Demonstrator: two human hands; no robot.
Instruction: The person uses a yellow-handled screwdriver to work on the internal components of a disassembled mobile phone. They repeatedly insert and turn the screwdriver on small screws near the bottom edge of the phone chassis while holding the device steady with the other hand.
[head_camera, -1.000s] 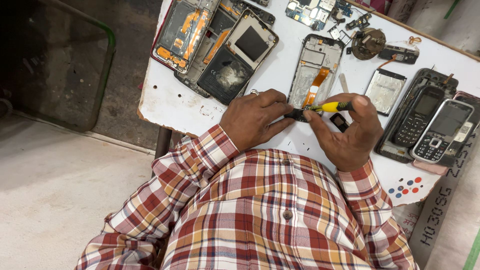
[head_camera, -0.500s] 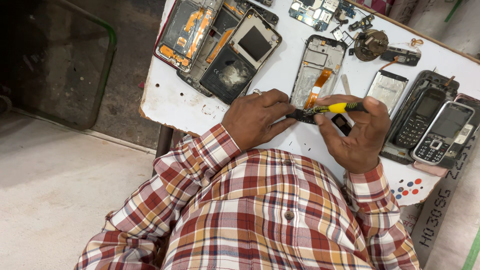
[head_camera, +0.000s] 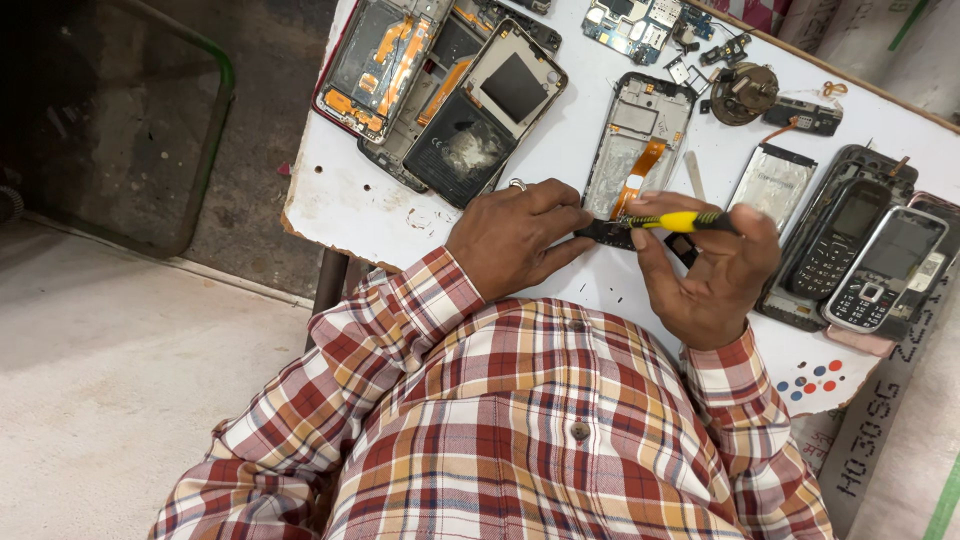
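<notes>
Screwdriver (head_camera: 683, 221) — between both hands, tip on part (head_camera: 603, 233).

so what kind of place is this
Probably a phone repair bench. The white table holds opened phone frames, a bare circuit board and keypad phones, and the right hand holds a small yellow screwdriver.

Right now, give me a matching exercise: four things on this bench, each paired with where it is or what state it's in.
Things:
1. yellow-handled screwdriver
2. two keypad phones
3. small dark part
4. open phone frame with orange ribbon cable

Places or states:
A. at the table's right edge
B. pinned under the left hand
C. gripped in the right hand
D. just beyond both hands

Pairs: 1-C, 2-A, 3-B, 4-D
</notes>
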